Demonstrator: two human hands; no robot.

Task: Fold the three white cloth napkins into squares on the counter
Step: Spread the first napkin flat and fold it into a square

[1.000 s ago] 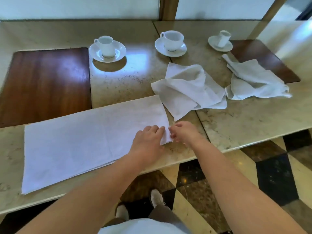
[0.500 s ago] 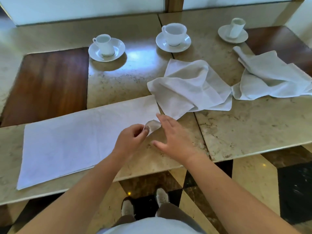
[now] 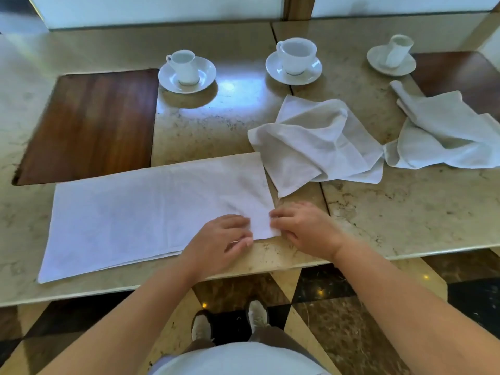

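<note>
My left hand (image 3: 220,240) lies on the near right corner of the flat, half-folded white cloth napkin (image 3: 151,212), fingers (image 3: 238,223) together and pressing it down. My right hand (image 3: 305,228) touches that corner's edge with curled fingertips; whether they pinch it I cannot tell. The napkin lies along the beige marble counter (image 3: 405,212)'s near edge; two crumpled white napkins (image 3: 319,142) (image 3: 443,136) sit beyond, right.
</note>
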